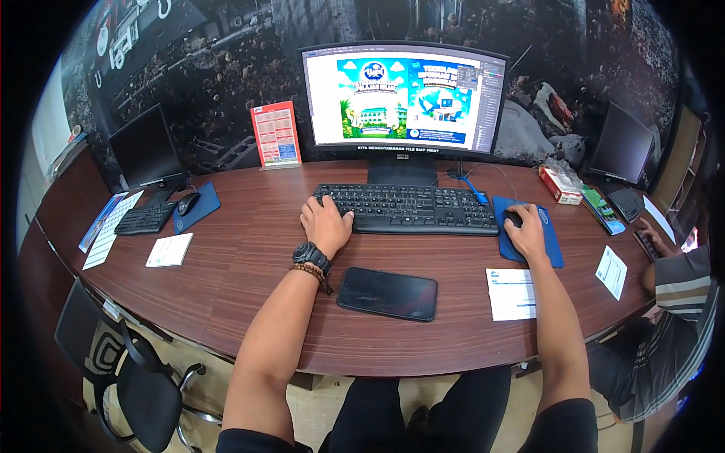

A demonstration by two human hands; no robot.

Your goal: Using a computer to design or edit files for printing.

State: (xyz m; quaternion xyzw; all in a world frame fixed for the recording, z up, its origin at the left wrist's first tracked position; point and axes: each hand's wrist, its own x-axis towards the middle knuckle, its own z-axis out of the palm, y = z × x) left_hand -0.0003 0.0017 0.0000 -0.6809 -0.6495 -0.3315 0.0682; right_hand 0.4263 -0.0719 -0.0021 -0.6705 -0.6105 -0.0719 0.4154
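Note:
My left hand (327, 226) rests on the left end of a black keyboard (423, 210), its fingers spread over the keys. A dark watch and a beaded bracelet circle that wrist. My right hand (526, 232) curves over a black computer mouse (514, 218) on a blue mouse pad (550, 240). Behind the keyboard stands a monitor (404, 149), which shows two colourful blue-and-green page layouts in an editing window. A black smartphone (387, 294) lies on the desk between my forearms. White printed papers (510, 295) lie partly beneath my right forearm.
On the brown desk (249, 264), a red calendar (276, 134) stands left of the monitor. Another monitor (147, 147) and keyboard (145, 217) are at the left, near an office chair (147, 392). At the right are a red-and-white box (559, 185) and a seated person (672, 302) with a phone.

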